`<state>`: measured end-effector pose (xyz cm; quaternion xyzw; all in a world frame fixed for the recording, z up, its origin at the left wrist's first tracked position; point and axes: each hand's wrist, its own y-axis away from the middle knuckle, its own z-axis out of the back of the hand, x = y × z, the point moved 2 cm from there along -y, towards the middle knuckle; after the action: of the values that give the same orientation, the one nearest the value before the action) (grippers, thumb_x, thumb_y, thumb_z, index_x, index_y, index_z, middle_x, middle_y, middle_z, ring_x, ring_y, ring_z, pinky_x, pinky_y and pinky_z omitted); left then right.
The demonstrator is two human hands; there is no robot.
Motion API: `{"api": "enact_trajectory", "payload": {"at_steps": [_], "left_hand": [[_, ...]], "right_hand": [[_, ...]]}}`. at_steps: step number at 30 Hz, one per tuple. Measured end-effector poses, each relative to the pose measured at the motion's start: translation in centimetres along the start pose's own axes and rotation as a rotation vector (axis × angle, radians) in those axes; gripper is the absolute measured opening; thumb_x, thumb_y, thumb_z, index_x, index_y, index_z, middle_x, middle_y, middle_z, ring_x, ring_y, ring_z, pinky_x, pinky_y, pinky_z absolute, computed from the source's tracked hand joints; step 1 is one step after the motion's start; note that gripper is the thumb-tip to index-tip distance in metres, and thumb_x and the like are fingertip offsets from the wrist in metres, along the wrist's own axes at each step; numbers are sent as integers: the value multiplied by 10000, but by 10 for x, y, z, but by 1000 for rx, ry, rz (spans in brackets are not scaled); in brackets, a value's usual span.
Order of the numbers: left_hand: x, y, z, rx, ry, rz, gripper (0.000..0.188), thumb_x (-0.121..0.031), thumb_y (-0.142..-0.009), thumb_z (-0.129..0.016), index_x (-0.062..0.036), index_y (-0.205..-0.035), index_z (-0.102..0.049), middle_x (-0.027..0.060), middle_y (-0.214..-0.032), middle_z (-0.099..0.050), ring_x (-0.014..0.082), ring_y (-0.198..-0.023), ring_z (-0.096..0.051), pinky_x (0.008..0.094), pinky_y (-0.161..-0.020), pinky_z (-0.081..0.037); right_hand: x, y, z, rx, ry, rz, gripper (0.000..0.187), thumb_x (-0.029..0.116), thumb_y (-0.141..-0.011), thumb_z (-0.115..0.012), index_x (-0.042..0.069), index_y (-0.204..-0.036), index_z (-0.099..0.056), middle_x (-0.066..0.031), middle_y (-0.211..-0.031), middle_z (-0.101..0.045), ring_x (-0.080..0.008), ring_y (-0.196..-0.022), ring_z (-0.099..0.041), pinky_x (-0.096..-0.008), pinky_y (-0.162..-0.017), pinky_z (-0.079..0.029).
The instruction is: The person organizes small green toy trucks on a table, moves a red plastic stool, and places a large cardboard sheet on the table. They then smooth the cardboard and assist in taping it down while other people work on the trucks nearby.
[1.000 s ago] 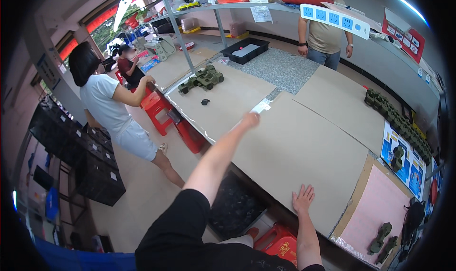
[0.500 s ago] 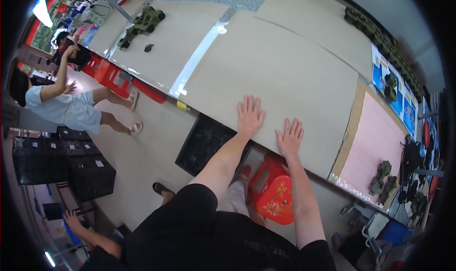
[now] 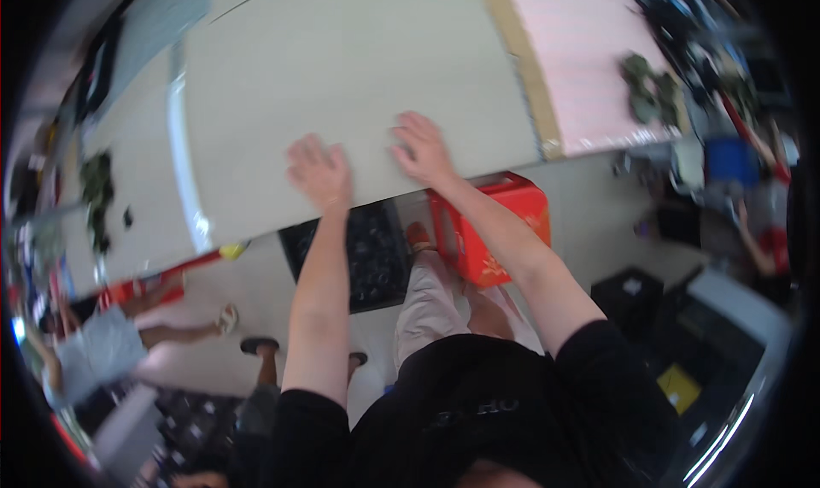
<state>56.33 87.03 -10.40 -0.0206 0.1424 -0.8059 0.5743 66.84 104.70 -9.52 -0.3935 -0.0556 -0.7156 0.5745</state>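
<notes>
My left hand (image 3: pixel 320 173) is over the beige-grey board (image 3: pixel 359 52) covering the table, close to its front edge. Its fingers are spread and somewhat blurred, and nothing is in them. A short way to the right, my right hand (image 3: pixel 424 150) is also open and bare, its fingers pointing toward the far left. Whether the palms press on the board or hover just over it, I cannot tell. No loose object lies beside either hand.
Under the table edge stand a red plastic stool (image 3: pixel 512 219) and a black tray (image 3: pixel 376 261). Dark green models (image 3: pixel 649 88) sit on a pink sheet (image 3: pixel 585 39) at right; another green model (image 3: pixel 97 193) is far left. Other people stand at left and right.
The view has swung to the right and blurred, so the table's front edge now runs more level. Both hands stay open near that edge, still holding nothing.
</notes>
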Motion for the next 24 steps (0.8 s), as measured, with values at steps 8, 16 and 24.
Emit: {"api": "enact_trajectory", "payload": {"at_steps": [8, 16, 24], "left_hand": [[-15, 2, 9, 67, -67, -47, 557, -448, -930, -352, -98, -1363, -349, 187, -1393, -334, 330, -1325, -244, 486, -1039, -199], [-8, 2, 4, 79, -61, -32, 572, -472, -933, -317, -106, -1372, -332, 177, -1415, -303, 320, -1336, -218, 477, -1055, -181], [-11, 1, 5, 96, -54, -38, 570, -464, -935, -315, -113, -1383, -309, 174, -1413, -298, 333, -1336, -205, 491, -1052, -178]], "right_hand": [[-13, 48, 53, 57, 8, -54, 384, 146, -756, -627, 33, -1114, -544, -139, -1269, -469, -300, -1222, -395, -406, -1020, -325], [12, 157, 139, -27, 253, -87, 299, 98, -766, -606, 41, -1059, -577, -133, -1186, -521, -323, -1166, -445, -427, -953, -389], [-75, 58, 132, 21, 487, -127, 478, 362, -880, -481, 110, -1284, -435, -143, -1359, -372, -293, -1288, -294, -430, -1063, -229]]}}
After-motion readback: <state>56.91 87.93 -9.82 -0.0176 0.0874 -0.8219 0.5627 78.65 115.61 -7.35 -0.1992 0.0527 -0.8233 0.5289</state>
